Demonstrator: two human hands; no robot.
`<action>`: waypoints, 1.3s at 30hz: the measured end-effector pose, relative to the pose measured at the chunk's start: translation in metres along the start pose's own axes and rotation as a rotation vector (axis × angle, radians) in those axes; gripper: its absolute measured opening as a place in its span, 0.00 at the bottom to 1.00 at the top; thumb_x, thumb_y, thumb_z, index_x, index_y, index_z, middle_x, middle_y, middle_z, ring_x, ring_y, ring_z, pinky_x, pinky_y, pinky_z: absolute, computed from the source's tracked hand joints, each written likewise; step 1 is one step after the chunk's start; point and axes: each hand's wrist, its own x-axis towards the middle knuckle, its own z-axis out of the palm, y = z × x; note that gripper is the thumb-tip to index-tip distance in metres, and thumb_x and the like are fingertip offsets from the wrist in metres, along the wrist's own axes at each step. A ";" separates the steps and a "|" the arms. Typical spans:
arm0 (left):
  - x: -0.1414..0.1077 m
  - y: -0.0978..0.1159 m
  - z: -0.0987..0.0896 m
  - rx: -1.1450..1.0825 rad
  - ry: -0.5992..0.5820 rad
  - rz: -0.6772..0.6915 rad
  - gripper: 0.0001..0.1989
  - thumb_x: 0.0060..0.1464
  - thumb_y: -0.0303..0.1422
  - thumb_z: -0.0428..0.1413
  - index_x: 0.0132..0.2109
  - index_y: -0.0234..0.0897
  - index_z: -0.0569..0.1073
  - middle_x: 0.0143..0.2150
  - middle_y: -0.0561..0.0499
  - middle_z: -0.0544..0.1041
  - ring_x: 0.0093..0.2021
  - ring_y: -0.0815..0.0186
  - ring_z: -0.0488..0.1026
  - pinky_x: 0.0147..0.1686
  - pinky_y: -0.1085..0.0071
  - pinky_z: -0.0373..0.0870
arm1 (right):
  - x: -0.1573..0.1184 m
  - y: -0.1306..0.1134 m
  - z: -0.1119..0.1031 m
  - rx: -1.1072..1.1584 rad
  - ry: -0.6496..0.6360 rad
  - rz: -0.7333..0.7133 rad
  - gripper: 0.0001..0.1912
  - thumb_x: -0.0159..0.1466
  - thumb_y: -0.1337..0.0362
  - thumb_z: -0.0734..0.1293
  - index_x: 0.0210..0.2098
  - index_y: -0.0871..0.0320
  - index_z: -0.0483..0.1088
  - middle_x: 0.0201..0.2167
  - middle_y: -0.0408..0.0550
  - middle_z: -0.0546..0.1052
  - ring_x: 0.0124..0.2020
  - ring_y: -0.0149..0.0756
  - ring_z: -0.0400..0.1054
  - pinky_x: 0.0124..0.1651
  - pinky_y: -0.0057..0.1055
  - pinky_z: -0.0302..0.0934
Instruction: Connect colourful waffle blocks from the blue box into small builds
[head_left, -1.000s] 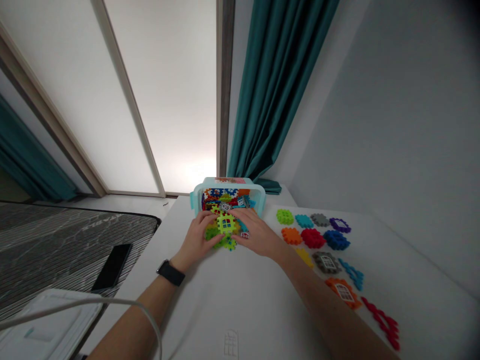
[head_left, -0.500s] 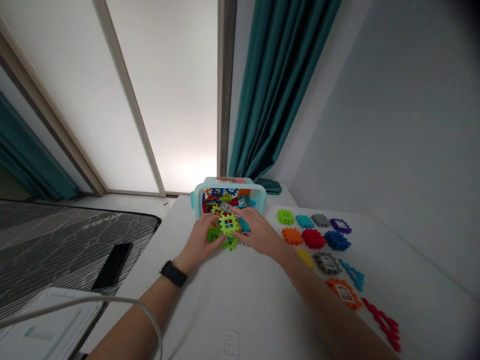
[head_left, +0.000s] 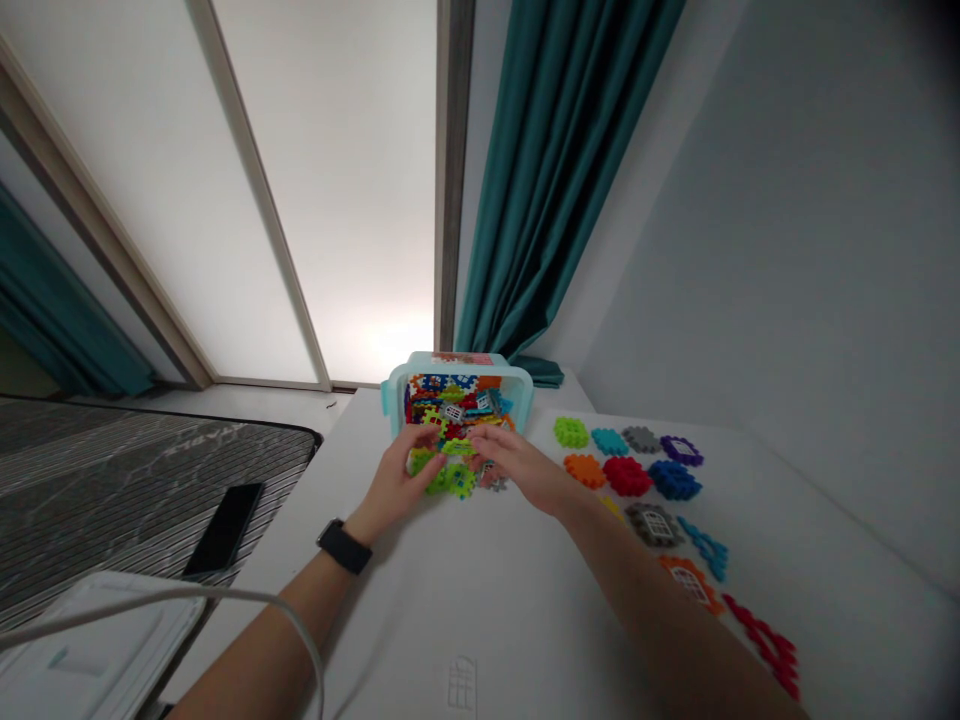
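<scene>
A lime-green interlocking building block (head_left: 457, 447) is held between my two hands in front of the bin, tilted so that it shows almost edge-on. Its left edge is at the fingertips of my left hand (head_left: 405, 478), which wears a dark watch. My right hand (head_left: 521, 468) pinches the opposite edge with thumb and fingers. Just below, more lime-green blocks (head_left: 460, 481) lie on the table, beside a grey block (head_left: 495, 482) partly covered by my right fingers. Behind the hands stands a light-blue bin (head_left: 523, 392) full of mixed coloured blocks.
Blocks sorted by colour sit on the right of the white table (head_left: 420, 610), among them red (head_left: 628, 477), blue (head_left: 675, 481) and orange ones (head_left: 583, 470). A black phone (head_left: 223, 528), a white lid (head_left: 97, 640) and a pale cable (head_left: 225, 598) are at left.
The lime-green block has turned from face-on to nearly edge-on between my hands. My right hand has shifted slightly down, uncovering more of the bin's contents.
</scene>
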 end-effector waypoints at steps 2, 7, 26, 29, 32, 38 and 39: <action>0.001 0.000 0.001 -0.039 -0.008 -0.040 0.10 0.58 0.36 0.58 0.46 0.38 0.74 0.42 0.47 0.77 0.42 0.62 0.72 0.46 0.64 0.69 | 0.000 0.001 0.000 0.056 -0.030 0.077 0.16 0.63 0.48 0.68 0.40 0.54 0.71 0.37 0.46 0.75 0.36 0.35 0.71 0.27 0.25 0.64; 0.000 0.003 0.008 -0.359 -0.033 -0.305 0.14 0.55 0.43 0.61 0.35 0.35 0.75 0.30 0.52 0.75 0.31 0.68 0.69 0.33 0.72 0.65 | 0.003 0.001 0.001 0.102 -0.031 0.170 0.16 0.65 0.48 0.66 0.38 0.55 0.70 0.29 0.46 0.77 0.25 0.32 0.70 0.21 0.24 0.59; -0.001 0.007 0.014 -0.747 -0.014 -0.475 0.14 0.51 0.37 0.66 0.40 0.36 0.73 0.28 0.56 0.74 0.28 0.71 0.72 0.32 0.74 0.68 | 0.005 0.011 0.002 0.192 -0.052 -0.056 0.19 0.61 0.46 0.70 0.36 0.55 0.68 0.32 0.42 0.74 0.30 0.33 0.73 0.38 0.34 0.69; 0.000 0.008 0.013 -0.815 0.035 -0.514 0.12 0.50 0.36 0.66 0.39 0.35 0.75 0.31 0.53 0.76 0.31 0.70 0.74 0.36 0.71 0.72 | 0.006 0.012 -0.002 -0.020 -0.045 -0.215 0.15 0.62 0.50 0.71 0.36 0.54 0.70 0.38 0.45 0.74 0.42 0.37 0.73 0.49 0.38 0.67; 0.002 0.008 0.011 -0.900 0.095 -0.571 0.12 0.48 0.36 0.67 0.38 0.35 0.77 0.36 0.50 0.76 0.35 0.69 0.74 0.36 0.71 0.74 | 0.006 0.011 -0.006 -0.382 -0.024 -0.434 0.08 0.62 0.57 0.71 0.37 0.54 0.72 0.49 0.50 0.73 0.55 0.43 0.68 0.60 0.43 0.61; 0.004 0.009 0.009 -0.863 0.152 -0.557 0.14 0.43 0.33 0.70 0.37 0.35 0.77 0.36 0.52 0.75 0.34 0.71 0.72 0.34 0.74 0.73 | 0.004 0.012 -0.007 -0.720 0.002 -0.576 0.09 0.66 0.64 0.67 0.47 0.53 0.71 0.58 0.53 0.69 0.61 0.43 0.64 0.64 0.46 0.58; 0.004 0.010 0.009 -0.841 0.159 -0.547 0.14 0.43 0.33 0.70 0.37 0.35 0.76 0.36 0.53 0.75 0.34 0.71 0.72 0.34 0.74 0.72 | 0.004 0.013 -0.007 -0.742 0.004 -0.587 0.10 0.66 0.64 0.67 0.47 0.53 0.71 0.58 0.54 0.69 0.61 0.43 0.64 0.64 0.46 0.58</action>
